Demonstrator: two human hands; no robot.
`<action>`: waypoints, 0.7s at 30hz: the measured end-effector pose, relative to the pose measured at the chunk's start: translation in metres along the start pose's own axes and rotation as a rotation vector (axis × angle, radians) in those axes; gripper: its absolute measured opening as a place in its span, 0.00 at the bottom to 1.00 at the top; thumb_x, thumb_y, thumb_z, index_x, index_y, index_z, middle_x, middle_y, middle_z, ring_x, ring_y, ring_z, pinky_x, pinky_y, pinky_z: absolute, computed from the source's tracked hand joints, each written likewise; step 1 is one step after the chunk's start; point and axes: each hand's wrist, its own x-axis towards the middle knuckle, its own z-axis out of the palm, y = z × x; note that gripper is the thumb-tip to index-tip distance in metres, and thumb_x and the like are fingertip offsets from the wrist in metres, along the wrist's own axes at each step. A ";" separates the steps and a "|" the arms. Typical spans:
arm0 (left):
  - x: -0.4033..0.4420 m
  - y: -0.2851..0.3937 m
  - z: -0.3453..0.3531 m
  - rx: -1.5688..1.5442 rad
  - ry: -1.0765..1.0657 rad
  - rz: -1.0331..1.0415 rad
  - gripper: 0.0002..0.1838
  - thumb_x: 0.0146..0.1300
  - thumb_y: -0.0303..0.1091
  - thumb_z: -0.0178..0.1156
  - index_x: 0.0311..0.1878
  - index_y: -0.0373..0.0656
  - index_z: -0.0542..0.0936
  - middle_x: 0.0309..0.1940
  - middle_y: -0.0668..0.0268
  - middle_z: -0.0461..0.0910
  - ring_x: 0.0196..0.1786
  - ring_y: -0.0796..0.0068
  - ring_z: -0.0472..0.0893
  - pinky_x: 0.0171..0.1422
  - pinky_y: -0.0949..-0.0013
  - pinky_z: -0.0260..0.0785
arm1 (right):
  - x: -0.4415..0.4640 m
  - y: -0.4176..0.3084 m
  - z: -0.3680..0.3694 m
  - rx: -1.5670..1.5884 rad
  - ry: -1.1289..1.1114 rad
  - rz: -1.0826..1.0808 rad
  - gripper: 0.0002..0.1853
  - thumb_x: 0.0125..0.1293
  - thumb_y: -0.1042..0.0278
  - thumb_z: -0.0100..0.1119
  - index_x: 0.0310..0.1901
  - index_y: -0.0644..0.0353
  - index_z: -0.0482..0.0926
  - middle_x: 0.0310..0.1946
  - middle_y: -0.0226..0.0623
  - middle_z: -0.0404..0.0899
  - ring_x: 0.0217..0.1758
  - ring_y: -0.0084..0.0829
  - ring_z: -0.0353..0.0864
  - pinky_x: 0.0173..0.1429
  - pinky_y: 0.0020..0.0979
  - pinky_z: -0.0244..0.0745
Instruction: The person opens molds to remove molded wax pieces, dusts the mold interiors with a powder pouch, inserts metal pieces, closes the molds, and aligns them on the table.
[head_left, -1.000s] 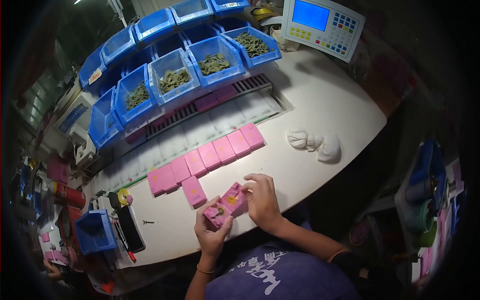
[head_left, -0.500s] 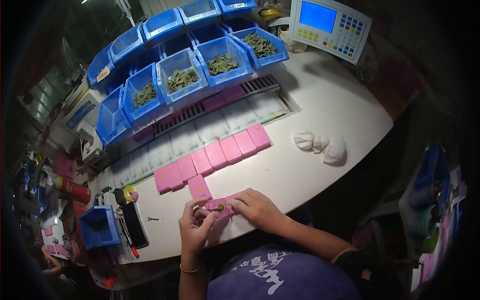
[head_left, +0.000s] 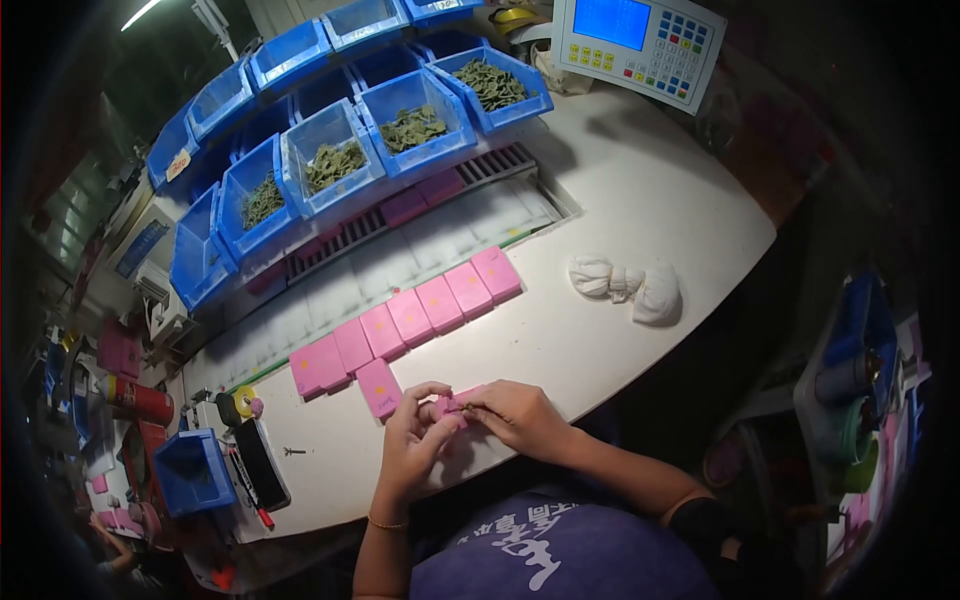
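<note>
My left hand (head_left: 412,445) has its fingers and thumb closed round a small pink rubber mold (head_left: 452,408), low over the front edge of the table. My right hand (head_left: 520,412) is at the mold's right side, with fingertips pinched on something small and dark that I cannot make out; part of the mold shows behind these fingers. Just beyond my left hand lies a single pink mold block (head_left: 378,386). Behind it runs a slanting row of similar pink blocks (head_left: 410,315), some with yellow marks.
Blue bins (head_left: 420,125) on a rack hold dull green pieces. A keypad unit with a blue screen (head_left: 640,45) stands back right. A white cloth bundle (head_left: 625,288) lies right. Left are a black phone (head_left: 262,462), a red marker (head_left: 262,512), a small screw-like piece (head_left: 294,451) and a blue bin (head_left: 193,470).
The opened pink mold showed a greenish piece inside; now my right fingers have moved in over it and pinch there. My left hand has turned the mold. The whole view has shifted slightly.
</note>
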 end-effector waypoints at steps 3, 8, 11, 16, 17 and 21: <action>-0.002 -0.002 -0.008 -0.085 0.022 -0.034 0.20 0.65 0.25 0.61 0.60 0.36 0.71 0.27 0.72 0.75 0.27 0.88 0.71 0.29 0.82 0.62 | 0.002 -0.002 -0.003 -0.040 -0.064 0.055 0.09 0.64 0.73 0.62 0.45 0.62 0.81 0.36 0.43 0.84 0.39 0.40 0.84 0.44 0.35 0.79; -0.013 0.007 -0.016 -0.071 0.182 0.008 0.18 0.63 0.25 0.63 0.56 0.37 0.75 0.25 0.73 0.72 0.24 0.88 0.69 0.28 0.82 0.62 | 0.015 -0.002 -0.001 0.308 0.083 0.474 0.10 0.66 0.74 0.60 0.47 0.66 0.80 0.32 0.41 0.82 0.36 0.33 0.84 0.42 0.32 0.78; -0.008 -0.006 -0.002 0.351 0.198 0.186 0.16 0.59 0.26 0.66 0.51 0.39 0.77 0.25 0.72 0.72 0.23 0.87 0.69 0.28 0.81 0.63 | 0.026 0.006 0.008 0.241 0.144 0.541 0.13 0.66 0.73 0.60 0.51 0.66 0.78 0.32 0.41 0.80 0.35 0.32 0.82 0.40 0.32 0.77; -0.002 0.008 0.012 0.535 0.237 0.285 0.17 0.55 0.28 0.70 0.47 0.41 0.78 0.37 0.66 0.76 0.27 0.86 0.72 0.30 0.78 0.68 | 0.016 -0.010 0.003 0.063 0.226 0.435 0.16 0.66 0.70 0.61 0.54 0.65 0.77 0.35 0.44 0.79 0.38 0.36 0.81 0.43 0.34 0.77; -0.003 0.010 0.012 0.626 0.215 0.336 0.18 0.54 0.28 0.71 0.48 0.40 0.77 0.38 0.65 0.76 0.30 0.84 0.74 0.32 0.77 0.69 | 0.011 -0.013 0.000 -0.041 0.142 0.346 0.16 0.66 0.69 0.61 0.54 0.65 0.77 0.36 0.44 0.79 0.38 0.37 0.81 0.43 0.34 0.76; -0.007 0.009 0.005 0.512 0.047 0.259 0.22 0.54 0.28 0.72 0.51 0.39 0.75 0.42 0.61 0.78 0.41 0.76 0.79 0.42 0.73 0.75 | -0.007 -0.010 -0.002 0.129 -0.087 0.343 0.13 0.71 0.69 0.57 0.53 0.64 0.76 0.38 0.40 0.79 0.38 0.28 0.79 0.43 0.30 0.75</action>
